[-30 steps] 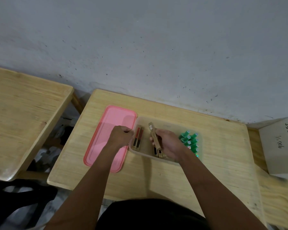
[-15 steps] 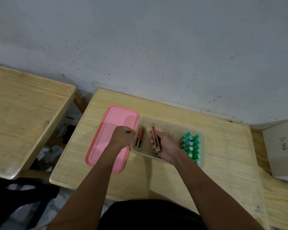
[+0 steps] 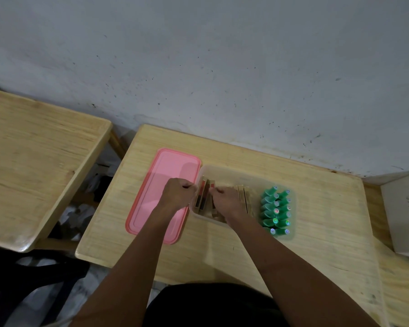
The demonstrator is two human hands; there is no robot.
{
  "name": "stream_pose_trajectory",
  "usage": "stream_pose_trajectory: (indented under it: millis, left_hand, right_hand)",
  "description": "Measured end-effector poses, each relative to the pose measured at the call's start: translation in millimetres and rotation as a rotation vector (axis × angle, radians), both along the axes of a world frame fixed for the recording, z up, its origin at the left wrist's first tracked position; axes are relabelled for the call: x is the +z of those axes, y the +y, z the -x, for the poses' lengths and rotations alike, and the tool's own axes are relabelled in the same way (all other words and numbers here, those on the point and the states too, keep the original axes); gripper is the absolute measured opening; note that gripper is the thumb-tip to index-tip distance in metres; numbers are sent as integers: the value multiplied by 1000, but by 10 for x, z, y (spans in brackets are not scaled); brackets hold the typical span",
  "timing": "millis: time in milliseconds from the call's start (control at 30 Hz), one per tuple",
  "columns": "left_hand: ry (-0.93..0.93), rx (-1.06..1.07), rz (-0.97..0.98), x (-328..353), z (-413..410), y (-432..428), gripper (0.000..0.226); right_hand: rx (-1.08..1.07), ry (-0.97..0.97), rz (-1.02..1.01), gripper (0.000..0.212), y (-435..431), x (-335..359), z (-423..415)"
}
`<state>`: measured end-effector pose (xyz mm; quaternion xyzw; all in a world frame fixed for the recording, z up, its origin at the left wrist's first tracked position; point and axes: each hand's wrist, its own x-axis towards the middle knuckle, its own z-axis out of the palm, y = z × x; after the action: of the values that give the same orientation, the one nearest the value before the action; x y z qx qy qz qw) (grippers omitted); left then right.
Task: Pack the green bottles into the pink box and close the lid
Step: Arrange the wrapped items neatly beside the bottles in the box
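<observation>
Both hands are down in the clear box (image 3: 243, 175) now, close together at its left end. A second ago the right hand (image 3: 229, 200) was further right, holding a slim tan stick tilted up out of the tub; since then it has slid left and brought that stick down, so its fingertips now nearly meet those of the left hand (image 3: 178, 193). The left hand is curled shut at the box's left rim, seemingly pinching the tops of the tan sticks (image 3: 203, 195) with red faces that stand on edge there, though I cannot tell exactly what its fingers hold. The right hand is likewise closed, knuckles up, pressing or pinching the neighbouring sticks; more tan sticks (image 3: 242, 195) lie flat just behind it. The green bottles (image 3: 275, 210) sit untouched in two tight rows at the right end of the same tub, caps pointing away, exactly where they were. The pink lid (image 3: 162, 197) lies flat on the worktop (image 3: 316, 232) touching the box's left side, partly under the left forearm. So the change is a tidying of the sticks into a packed row on the left, which I'd judge is making the contents sit level; the bottles look already packed, and the lid is not yet on.
</observation>
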<state>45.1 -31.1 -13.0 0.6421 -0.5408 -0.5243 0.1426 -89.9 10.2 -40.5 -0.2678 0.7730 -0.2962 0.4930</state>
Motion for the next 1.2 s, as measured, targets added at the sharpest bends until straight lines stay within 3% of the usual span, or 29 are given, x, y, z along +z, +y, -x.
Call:
stream_pose_trajectory:
  millis: [100, 500, 700, 833, 933, 1033, 1200]
  left_hand:
    - [4, -4, 6, -10, -2, -1, 18]
    - [23, -7, -9, -48, -6, -9, 15]
    - [3, -15, 23, -36, -2, -7, 15]
    - [0, -18, 26, -42, -3, -15, 19]
    - [-13, -30, 44, -54, 1, -28, 18]
    - [-63, -54, 89, -45, 17, -37, 17]
    - [-136, -106, 165, -39, 23, -13, 19]
  right_hand:
    - [4, 110, 35, 16, -62, -37, -32]
    - [58, 252, 0, 31, -84, -164, -13]
    - [118, 212, 56, 29, -42, -68, 33]
    - [216, 542, 57, 22, 96, 127, 277]
    - [330, 783, -76, 21, 236, 201, 456]
    - [507, 827, -191, 27, 296, 96, 463]
    - [567, 910, -141, 28, 264, -21, 326]
